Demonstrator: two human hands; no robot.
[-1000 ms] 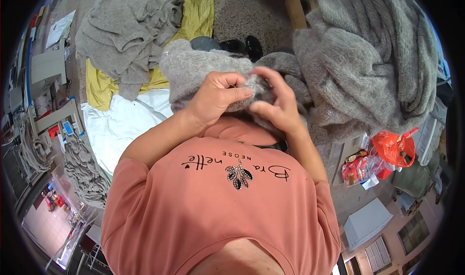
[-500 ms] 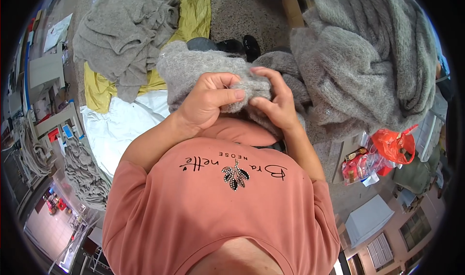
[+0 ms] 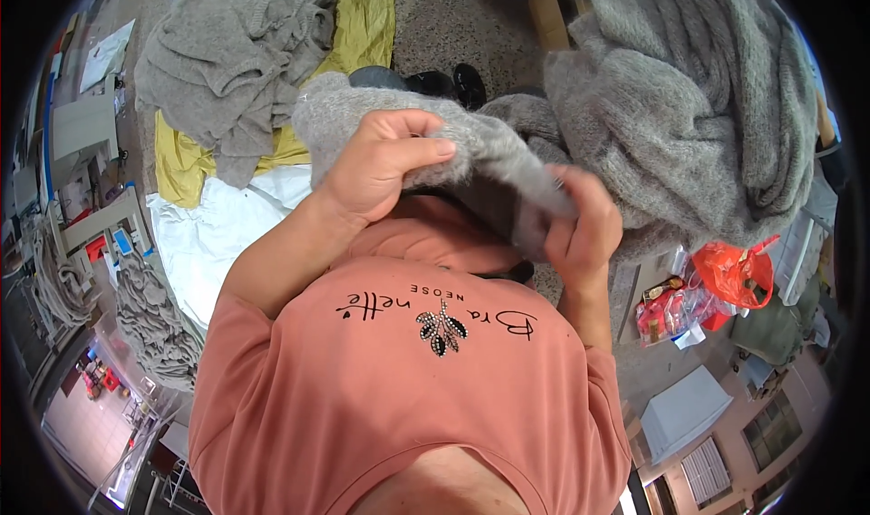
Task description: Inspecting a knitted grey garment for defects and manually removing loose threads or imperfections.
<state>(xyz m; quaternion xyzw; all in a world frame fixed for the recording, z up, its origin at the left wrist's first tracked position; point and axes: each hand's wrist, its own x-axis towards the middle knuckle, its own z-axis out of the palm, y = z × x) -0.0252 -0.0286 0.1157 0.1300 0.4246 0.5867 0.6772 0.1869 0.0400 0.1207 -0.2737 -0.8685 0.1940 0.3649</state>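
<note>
A fuzzy grey knit garment (image 3: 467,143) lies across my lap, drawn out to the right in a narrow band. My left hand (image 3: 385,161) is closed on its bunched middle, thumb laid over the knit. At the band's right end, my right hand (image 3: 584,225) grips the knit with bent fingers; this hand is partly blurred. The garment's left part hangs beyond my left hand, and its underside is hidden. Close to my right hand rises a big heap of grey knitwear (image 3: 643,134).
More grey knitwear (image 3: 236,62) is piled at the far left on a yellow sheet (image 3: 367,25). A white sheet (image 3: 217,234) spreads at my left. On the right sit a red plastic bag (image 3: 739,270) and a cardboard piece (image 3: 548,21) farther back. Dark shoes (image 3: 467,84) show on the speckled floor.
My right hand has moved right and toward me, pulling the knit into a stretched band. My left hand has shifted slightly away from me, still holding the garment.
</note>
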